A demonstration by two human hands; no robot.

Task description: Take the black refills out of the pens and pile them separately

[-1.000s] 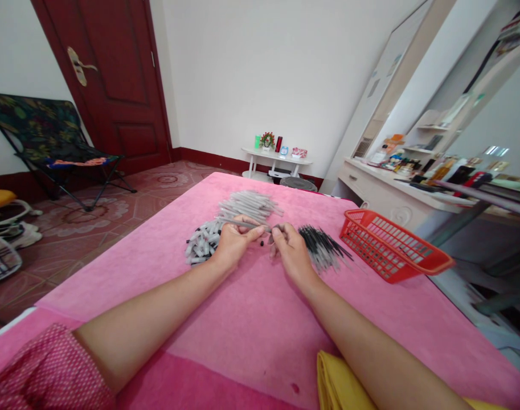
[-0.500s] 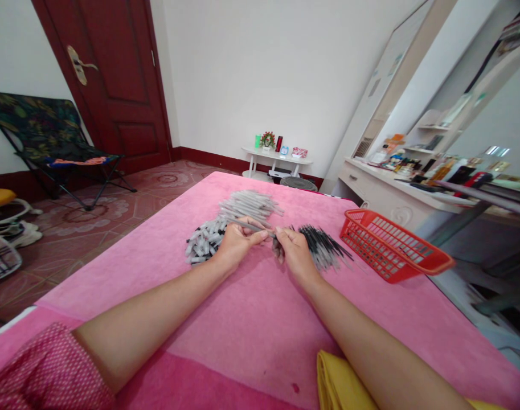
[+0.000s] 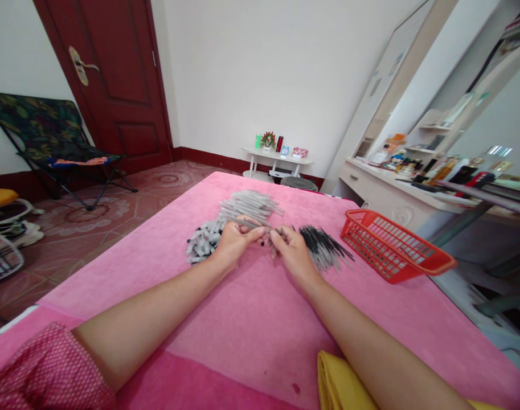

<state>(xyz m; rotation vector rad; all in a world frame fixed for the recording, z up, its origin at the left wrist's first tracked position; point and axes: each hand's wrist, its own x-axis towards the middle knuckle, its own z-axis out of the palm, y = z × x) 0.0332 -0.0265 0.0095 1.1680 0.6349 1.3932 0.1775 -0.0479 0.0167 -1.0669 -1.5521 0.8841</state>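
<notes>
— Whose hands are working here, and on what?

— A person's left hand (image 3: 235, 242) is gripping a slim grey barrel (image 3: 242, 223) above the middle of the pink-covered surface (image 3: 225, 324). The right hand (image 3: 290, 247) is bunching its fingers at the barrel's right end; whether they are closing on a separate part, I cannot tell.

— What is changing?

— The right fingertips are sitting closer to the left hand than half a second ago, and a small dark piece (image 3: 262, 244), hidden then, is showing just below the thumbs.

— Meaning?

— The same barrel is apparently still being handled at its tip; nothing is confirming a finished join.

— And around them?

— Pale tubes (image 3: 249, 200) are lying toward the surface's far edge, short grey-and-black pieces (image 3: 200, 242) are heaping on its left-edge side, and thin dark rods (image 3: 322, 245) are lying between the right hand and a red basket (image 3: 439, 266) standing by the right edge.
</notes>
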